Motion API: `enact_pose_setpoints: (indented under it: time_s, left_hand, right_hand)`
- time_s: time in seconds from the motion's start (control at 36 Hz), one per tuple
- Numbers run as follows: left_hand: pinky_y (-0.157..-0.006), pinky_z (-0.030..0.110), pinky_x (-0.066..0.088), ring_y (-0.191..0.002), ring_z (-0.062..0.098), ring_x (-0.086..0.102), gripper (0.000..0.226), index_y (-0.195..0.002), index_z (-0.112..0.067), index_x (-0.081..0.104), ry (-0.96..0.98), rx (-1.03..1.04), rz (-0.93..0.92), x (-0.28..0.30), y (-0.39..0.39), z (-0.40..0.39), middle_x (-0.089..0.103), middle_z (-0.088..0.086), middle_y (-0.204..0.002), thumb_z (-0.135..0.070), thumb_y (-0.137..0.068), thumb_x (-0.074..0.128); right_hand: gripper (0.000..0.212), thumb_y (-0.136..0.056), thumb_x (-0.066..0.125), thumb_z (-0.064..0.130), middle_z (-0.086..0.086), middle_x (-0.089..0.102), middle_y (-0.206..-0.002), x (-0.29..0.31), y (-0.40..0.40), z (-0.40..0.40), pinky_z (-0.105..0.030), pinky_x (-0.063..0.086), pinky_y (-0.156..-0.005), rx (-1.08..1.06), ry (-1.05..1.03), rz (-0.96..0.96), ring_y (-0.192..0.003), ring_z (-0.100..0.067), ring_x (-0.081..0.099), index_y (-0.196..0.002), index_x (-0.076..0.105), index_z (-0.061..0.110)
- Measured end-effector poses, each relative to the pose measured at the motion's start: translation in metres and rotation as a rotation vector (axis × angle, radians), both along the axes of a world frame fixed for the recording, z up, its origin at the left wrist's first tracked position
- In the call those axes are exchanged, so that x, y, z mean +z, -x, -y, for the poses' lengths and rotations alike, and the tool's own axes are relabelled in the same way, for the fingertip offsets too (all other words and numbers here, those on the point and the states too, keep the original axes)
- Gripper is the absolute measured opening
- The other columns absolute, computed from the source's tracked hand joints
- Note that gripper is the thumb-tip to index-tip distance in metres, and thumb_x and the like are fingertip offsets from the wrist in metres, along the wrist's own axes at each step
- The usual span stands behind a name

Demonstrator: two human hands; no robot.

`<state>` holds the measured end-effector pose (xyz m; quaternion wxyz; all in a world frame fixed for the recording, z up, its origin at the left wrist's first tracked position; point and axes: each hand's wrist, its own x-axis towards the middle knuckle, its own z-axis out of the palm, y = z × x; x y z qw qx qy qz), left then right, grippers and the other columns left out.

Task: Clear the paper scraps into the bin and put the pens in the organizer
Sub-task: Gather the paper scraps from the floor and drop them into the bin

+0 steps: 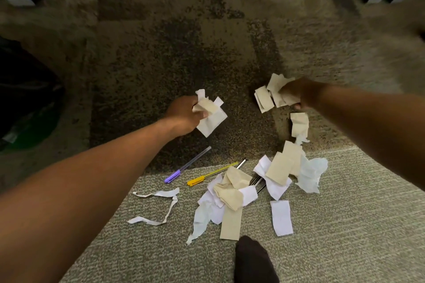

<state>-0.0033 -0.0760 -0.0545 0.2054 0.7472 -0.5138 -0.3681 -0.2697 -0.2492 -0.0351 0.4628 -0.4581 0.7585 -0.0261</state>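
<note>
Both grips, left hand (184, 115) and right hand (301, 94), clutch paper scraps (232, 193) above bare carpet (184, 41).

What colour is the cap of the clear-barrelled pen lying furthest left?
Purple, clearest in the head view.

Both hands clutch paper scraps: left hand (184, 115), right hand (301, 94); purple pen (187, 164) on carpet (161, 53).

Scraps (232, 193) over pens; carpet (161, 41) beyond free.
</note>
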Motion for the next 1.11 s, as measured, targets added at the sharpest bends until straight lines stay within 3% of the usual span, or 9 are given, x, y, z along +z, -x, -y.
enact_pose_setpoints:
  time_s: [0.08, 0.17, 0.28, 0.44, 0.56, 0.69, 0.83, 0.94, 1.11]
  left_hand:
    - [-0.07, 0.021, 0.037, -0.093, 0.014, 0.058, 0.03, -0.117, -0.01, 0.066, 0.011, 0.018, -0.029, 0.003, -0.003, 0.0, 0.067, 0.008, -0.116, -0.024, -0.09, 0.067]
    - [-0.075, 0.023, 0.039, -0.104, 0.022, 0.061, 0.032, -0.119, -0.01, 0.065, 0.005, 0.03, -0.04, 0.005, -0.005, -0.001, 0.066, 0.008, -0.119, -0.025, -0.09, 0.067]
    - [-0.074, 0.019, 0.037, -0.1, 0.016, 0.06, 0.033, -0.121, -0.011, 0.064, 0.019, 0.037, -0.067, 0.008, -0.007, -0.004, 0.066, 0.006, -0.12, -0.023, -0.091, 0.067]
    - [-0.076, 0.022, 0.039, -0.098, 0.015, 0.059, 0.034, -0.122, -0.012, 0.063, 0.045, 0.072, -0.071, 0.018, -0.018, -0.011, 0.067, 0.006, -0.12, -0.023, -0.091, 0.067]
    - [-0.076, 0.022, 0.039, -0.095, 0.014, 0.059, 0.034, -0.123, -0.013, 0.063, 0.08, 0.112, -0.084, 0.029, -0.026, -0.016, 0.067, 0.005, -0.118, -0.024, -0.091, 0.066]
    - [-0.088, 0.028, 0.047, -0.106, 0.021, 0.062, 0.035, -0.126, -0.011, 0.061, 0.133, 0.188, -0.142, 0.049, -0.037, -0.023, 0.067, 0.007, -0.119, -0.021, -0.093, 0.064]
    - [-0.099, 0.034, 0.047, -0.112, 0.022, 0.061, 0.037, -0.128, -0.01, 0.059, 0.19, 0.259, -0.149, 0.073, -0.058, -0.035, 0.065, 0.007, -0.123, -0.021, -0.093, 0.064]
    - [-0.1, 0.032, 0.045, -0.117, 0.021, 0.059, 0.04, -0.13, -0.013, 0.057, 0.249, 0.35, -0.122, 0.091, -0.081, -0.047, 0.063, 0.006, -0.128, -0.026, -0.093, 0.064]
    - [-0.095, 0.027, 0.043, -0.119, 0.019, 0.057, 0.038, -0.13, -0.018, 0.057, 0.349, 0.519, -0.12, 0.115, -0.121, -0.067, 0.062, 0.002, -0.129, -0.028, -0.094, 0.062]
  right_hand:
    - [0.033, -0.089, 0.06, 0.007, -0.014, 0.061, -0.109, -0.005, -0.007, -0.006, -0.033, 0.05, -0.072, 0.017, 0.069, -0.053, -0.081, -0.024, 0.058, -0.121, 0.057, 0.002]
    - [0.036, -0.085, 0.064, 0.005, -0.019, 0.06, -0.123, -0.009, -0.011, -0.009, -0.041, 0.052, -0.086, -0.012, 0.135, -0.057, -0.107, -0.032, 0.061, -0.119, 0.058, -0.001]
    - [0.041, -0.085, 0.065, 0.002, -0.023, 0.057, -0.126, -0.005, -0.014, -0.009, -0.047, 0.052, -0.093, -0.03, 0.222, -0.032, -0.114, -0.036, 0.058, -0.124, 0.054, -0.004]
    - [0.04, -0.084, 0.066, 0.004, -0.021, 0.06, -0.124, 0.023, -0.033, -0.01, -0.04, 0.052, -0.087, 0.012, 0.356, 0.008, -0.111, -0.032, 0.06, -0.122, 0.057, -0.003]
    - [0.043, -0.083, 0.068, 0.01, -0.016, 0.064, -0.12, 0.042, -0.056, -0.019, -0.026, 0.047, -0.064, 0.101, 0.422, 0.063, -0.093, -0.024, 0.06, -0.124, 0.059, 0.001]
    - [0.049, -0.086, 0.069, 0.014, -0.013, 0.06, -0.13, 0.065, -0.101, -0.031, -0.028, 0.053, -0.076, 0.195, 0.44, 0.161, -0.11, -0.027, 0.06, -0.132, 0.054, 0.005]
    - [0.048, -0.087, 0.071, 0.017, -0.012, 0.062, -0.129, 0.082, -0.154, -0.049, -0.007, 0.04, -0.041, 0.314, 0.508, 0.209, -0.094, -0.014, 0.055, -0.131, 0.056, 0.005]
    - [0.052, -0.085, 0.072, 0.027, -0.008, 0.062, -0.129, 0.095, -0.195, -0.062, -0.015, 0.047, -0.064, 0.385, 0.523, 0.243, -0.096, -0.014, 0.056, -0.133, 0.056, 0.012]
    - [0.055, -0.084, 0.073, 0.025, -0.008, 0.058, -0.133, 0.115, -0.258, -0.087, -0.02, 0.047, -0.069, 0.329, 0.545, 0.418, -0.108, -0.019, 0.057, -0.133, 0.053, 0.009]
